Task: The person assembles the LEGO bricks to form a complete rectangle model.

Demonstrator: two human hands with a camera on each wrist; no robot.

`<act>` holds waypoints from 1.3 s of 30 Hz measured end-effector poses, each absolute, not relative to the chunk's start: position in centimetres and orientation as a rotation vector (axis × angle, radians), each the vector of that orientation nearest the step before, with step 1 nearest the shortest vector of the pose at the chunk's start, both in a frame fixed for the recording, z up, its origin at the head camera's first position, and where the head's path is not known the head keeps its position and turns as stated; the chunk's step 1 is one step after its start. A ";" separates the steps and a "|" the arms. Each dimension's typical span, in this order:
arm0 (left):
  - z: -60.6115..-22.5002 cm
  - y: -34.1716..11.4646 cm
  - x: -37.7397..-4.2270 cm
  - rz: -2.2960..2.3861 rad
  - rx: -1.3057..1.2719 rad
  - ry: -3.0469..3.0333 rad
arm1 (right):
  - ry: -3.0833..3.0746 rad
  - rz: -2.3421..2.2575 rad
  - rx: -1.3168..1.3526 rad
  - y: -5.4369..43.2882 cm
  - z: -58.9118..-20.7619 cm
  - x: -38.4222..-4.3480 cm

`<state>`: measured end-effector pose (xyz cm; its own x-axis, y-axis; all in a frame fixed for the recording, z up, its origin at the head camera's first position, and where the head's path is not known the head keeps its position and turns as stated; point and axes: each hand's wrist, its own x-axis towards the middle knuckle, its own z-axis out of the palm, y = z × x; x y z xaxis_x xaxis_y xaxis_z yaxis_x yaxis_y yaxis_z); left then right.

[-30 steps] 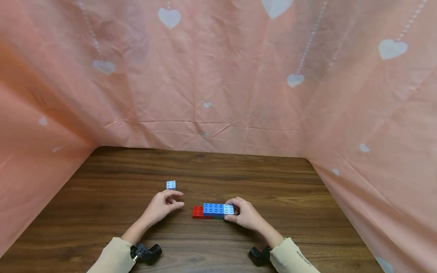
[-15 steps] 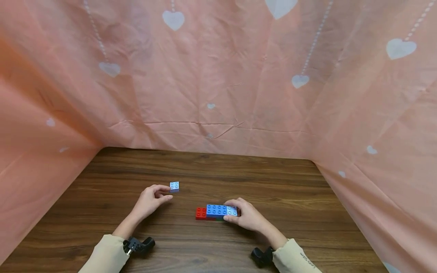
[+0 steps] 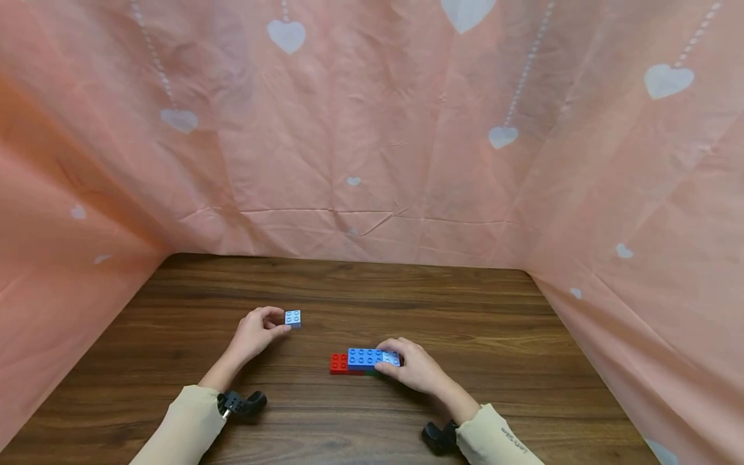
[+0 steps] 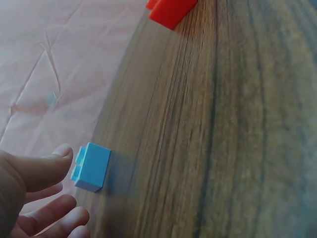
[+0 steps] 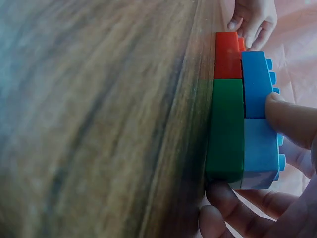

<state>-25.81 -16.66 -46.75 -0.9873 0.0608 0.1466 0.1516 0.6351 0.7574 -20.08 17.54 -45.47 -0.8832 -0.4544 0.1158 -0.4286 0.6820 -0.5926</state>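
Observation:
A loose light blue toy brick [image 3: 293, 318] sits on the table, left of the middle. My left hand [image 3: 254, 336] is beside it, thumb and fingers spread at its left side; in the left wrist view a gap shows between thumb and brick [image 4: 94, 167]. My right hand [image 3: 415, 368] holds the right part of a two-layer brick assembly. Its top layer is a blue brick [image 3: 363, 358] and a light blue brick [image 5: 261, 148]; below are a red brick [image 3: 338, 363] and a green brick [image 5: 227, 131]. The right thumb presses the blue brick's side, and other fingers curl round the end.
The brown wooden table [image 3: 494, 323] carries the bricks. A pink cloth [image 3: 407, 161] with white hearts hangs along its back and both sides. Black wrist cameras [image 3: 241, 403] sit on both wrists.
My left hand has drawn back to the left and come up beside the loose light blue brick. The right thumb has shifted left along the brick assembly, which stays in place.

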 end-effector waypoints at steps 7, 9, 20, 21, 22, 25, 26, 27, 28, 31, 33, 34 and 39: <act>-47.2 -16.2 -27.0 -1.229 -0.197 -2.772 | 2.822 -0.994 -0.716 17.4 -45.3 -20.2; -47.3 -15.9 -27.4 -1.229 -0.206 -2.774 | 2.811 -1.000 -0.712 17.5 -45.2 -20.2; -47.7 -15.5 -28.6 -1.254 -0.215 -2.810 | 2.806 -1.005 -0.713 17.6 -45.5 -20.3; -47.7 -15.5 -28.7 -1.253 -0.221 -2.808 | 2.805 -1.006 -0.711 17.6 -45.5 -20.3; -47.8 -15.5 -28.7 -1.253 -0.222 -2.804 | 2.804 -1.008 -0.708 17.6 -45.6 -20.3; -47.8 -15.4 -28.8 -1.256 -0.223 -2.800 | 2.799 -1.018 -0.699 17.6 -45.6 -20.3; -47.8 -15.4 -28.8 -1.259 -0.225 -2.800 | 2.799 -1.021 -0.694 17.6 -45.6 -20.2; -47.8 -15.4 -28.8 -1.259 -0.223 -2.801 | 2.799 -1.024 -0.692 17.6 -45.7 -20.2; -47.8 -15.4 -28.8 -1.262 -0.219 -2.802 | 2.798 -1.027 -0.688 17.6 -45.7 -20.2; -47.8 -15.3 -28.7 -1.260 -0.224 -2.805 | 2.794 -1.036 -0.672 17.6 -45.8 -20.2; -47.9 -15.3 -28.7 -1.259 -0.221 -2.805 | 2.791 -1.044 -0.667 17.6 -45.9 -20.2; -47.9 -15.3 -28.7 -1.260 -0.221 -2.804 | 2.789 -1.051 -0.668 17.6 -45.9 -20.2; -47.9 -15.4 -28.6 -1.258 -0.249 -2.807 | 2.783 -1.081 -0.662 17.7 -46.0 -20.2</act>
<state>-28.60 -15.42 -47.88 -0.9855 0.1238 0.1160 0.1690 0.6552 0.7363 -20.15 17.66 -45.98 -0.9028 -0.4232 0.0766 -0.3640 0.6570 -0.6602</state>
